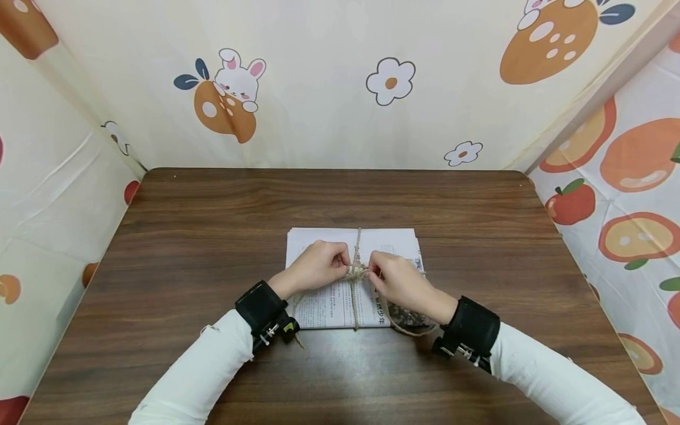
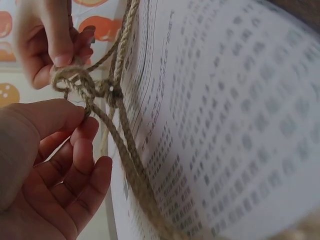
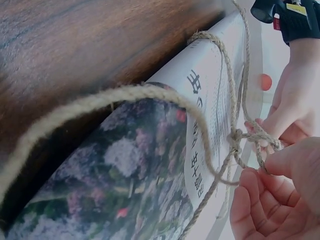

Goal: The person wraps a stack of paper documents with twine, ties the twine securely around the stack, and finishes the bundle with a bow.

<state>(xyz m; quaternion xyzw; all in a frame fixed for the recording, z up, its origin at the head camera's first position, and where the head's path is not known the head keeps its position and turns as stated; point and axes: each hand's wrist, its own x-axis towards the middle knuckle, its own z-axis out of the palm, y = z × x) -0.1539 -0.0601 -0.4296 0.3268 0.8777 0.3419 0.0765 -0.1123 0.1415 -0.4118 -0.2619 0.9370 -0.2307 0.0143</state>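
Observation:
A folded stack of newspaper (image 1: 319, 310) lies on the table, with jute twine (image 1: 355, 304) crossed around it. Over the middle of the stack, my left hand (image 1: 317, 265) pinches the twine between thumb and fingers. Facing it, my right hand (image 1: 404, 284) pinches another part of the same twine, close to the left fingertips. Between the two hands, twine loops (image 2: 75, 80) stand up beside a tight knot (image 2: 114, 94) at the crossing. A loose tail of twine (image 3: 100, 100) arcs from the right hand across the paper's printed flower picture (image 3: 145, 155).
The brown wood-grain table (image 1: 212, 236) extends around the stack on all sides. Behind it hangs a pale backdrop (image 1: 319, 118) with cartoon prints, and a fruit-patterned sheet (image 1: 627, 236) is on the right. Black camera straps (image 1: 261, 308) wrap both wrists.

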